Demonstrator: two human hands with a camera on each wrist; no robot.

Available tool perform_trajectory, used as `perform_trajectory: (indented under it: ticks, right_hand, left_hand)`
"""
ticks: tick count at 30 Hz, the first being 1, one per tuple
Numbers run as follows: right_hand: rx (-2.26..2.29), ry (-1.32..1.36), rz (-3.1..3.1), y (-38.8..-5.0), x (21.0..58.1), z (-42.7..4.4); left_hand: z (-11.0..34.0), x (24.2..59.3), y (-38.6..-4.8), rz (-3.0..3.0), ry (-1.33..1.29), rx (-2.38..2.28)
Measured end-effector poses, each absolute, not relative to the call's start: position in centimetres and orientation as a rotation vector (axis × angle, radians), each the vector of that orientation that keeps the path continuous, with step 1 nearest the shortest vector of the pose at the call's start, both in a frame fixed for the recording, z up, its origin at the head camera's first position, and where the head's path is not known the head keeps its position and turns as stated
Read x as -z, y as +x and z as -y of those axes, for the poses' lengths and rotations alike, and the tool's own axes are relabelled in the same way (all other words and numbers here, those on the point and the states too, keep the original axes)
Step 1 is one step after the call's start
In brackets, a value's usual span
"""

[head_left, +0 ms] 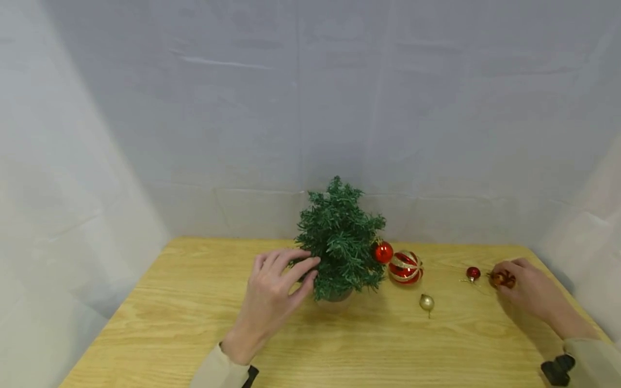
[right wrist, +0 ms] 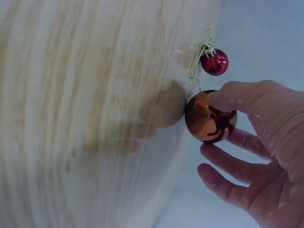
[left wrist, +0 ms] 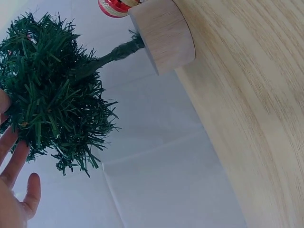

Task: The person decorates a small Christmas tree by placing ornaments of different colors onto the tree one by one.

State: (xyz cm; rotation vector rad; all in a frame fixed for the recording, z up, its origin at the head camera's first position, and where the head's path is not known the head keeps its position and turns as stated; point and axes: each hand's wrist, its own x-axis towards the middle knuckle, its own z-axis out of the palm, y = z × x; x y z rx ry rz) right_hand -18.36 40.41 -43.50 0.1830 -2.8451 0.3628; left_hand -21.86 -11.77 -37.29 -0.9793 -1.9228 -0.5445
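Observation:
A small green artificial tree stands upright on a round wooden base. My left hand touches the branches on its left side, fingers spread and slightly bent; in the left wrist view the fingertips reach in among the needles. A shiny red ball is at the tree's right side. At the right of the table my right hand pinches a copper-brown ball between thumb and fingers, at the table surface. A small dark red ball with a gold hanger lies beside it.
A larger red ball with gold stripes sits right of the tree. A small gold ball lies in front of it. The wooden table ends at a pale cloth backdrop, with cloth on both sides.

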Motion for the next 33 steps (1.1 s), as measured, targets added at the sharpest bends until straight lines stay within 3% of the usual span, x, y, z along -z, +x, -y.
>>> perform_trajectory:
  ticks: [33]
  right_hand:
    - [-0.293, 0.208, 2.722, -15.1, 43.4, -39.2]
  left_hand:
    - [11.8, 37.5, -22.0, 1.926, -0.989, 0.541]
